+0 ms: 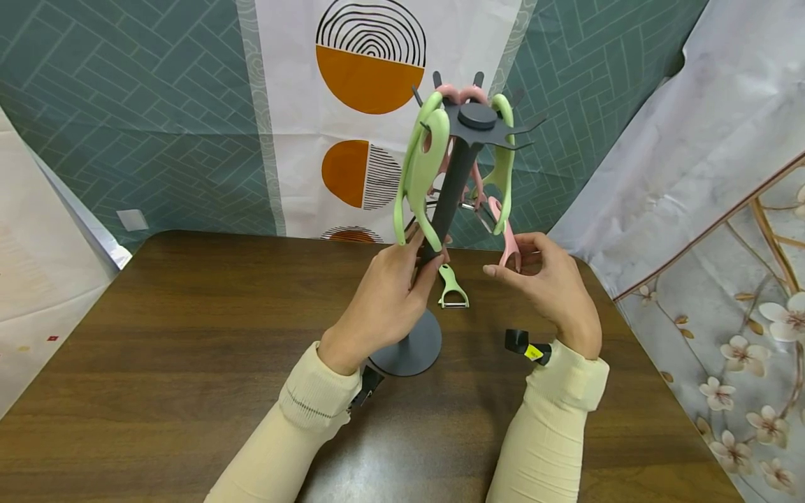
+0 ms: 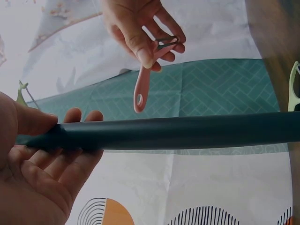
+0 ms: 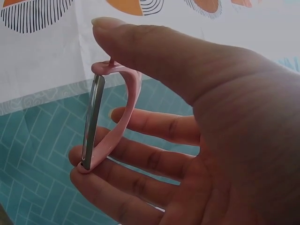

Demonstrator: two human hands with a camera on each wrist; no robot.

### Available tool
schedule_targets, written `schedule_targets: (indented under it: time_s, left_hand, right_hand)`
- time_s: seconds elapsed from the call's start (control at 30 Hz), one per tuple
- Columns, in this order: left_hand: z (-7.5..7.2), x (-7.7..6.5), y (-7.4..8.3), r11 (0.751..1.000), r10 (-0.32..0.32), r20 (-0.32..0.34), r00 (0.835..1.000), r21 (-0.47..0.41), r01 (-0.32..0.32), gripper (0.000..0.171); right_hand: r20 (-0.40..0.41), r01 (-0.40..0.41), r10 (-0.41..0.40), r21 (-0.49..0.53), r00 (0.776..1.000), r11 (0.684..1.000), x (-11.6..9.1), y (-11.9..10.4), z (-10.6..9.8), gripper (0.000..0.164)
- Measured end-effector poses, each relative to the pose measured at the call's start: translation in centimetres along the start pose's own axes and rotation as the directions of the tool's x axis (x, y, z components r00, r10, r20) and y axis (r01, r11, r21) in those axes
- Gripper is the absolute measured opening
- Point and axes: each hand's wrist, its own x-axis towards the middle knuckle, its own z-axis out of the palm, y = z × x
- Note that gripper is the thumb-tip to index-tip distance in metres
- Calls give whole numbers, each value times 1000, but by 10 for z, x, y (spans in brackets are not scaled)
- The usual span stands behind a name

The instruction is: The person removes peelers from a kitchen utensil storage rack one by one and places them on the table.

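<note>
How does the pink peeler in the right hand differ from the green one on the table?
Support: the right hand holds the pink peeler above the table; the green peeler lies on it.
Pose: the pink peeler's handle points up; the green peeler lies flat, handle toward the table's far edge.
Shared: both are Y-shaped, with a metal blade across the fork.

Handle up, the pink peeler (image 1: 507, 239) sat pinched at its blade end in the right hand (image 1: 556, 283), near the dark stand (image 1: 454, 185)! Gripped round the post by the left hand (image 1: 386, 297), that stand bore green peelers (image 1: 428, 171) and other pink peelers (image 1: 448, 91) hanging from its top hooks.
</note>
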Motion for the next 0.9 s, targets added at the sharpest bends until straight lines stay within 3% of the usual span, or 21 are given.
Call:
schedule_targets:
  time_s: [0.9]
  left_hand:
    - [1,2,-1,1000,9,-1,1000,-26,-9,33]
  right_hand:
    - [48,13,-13,6,999,1000,4,3,0,63]
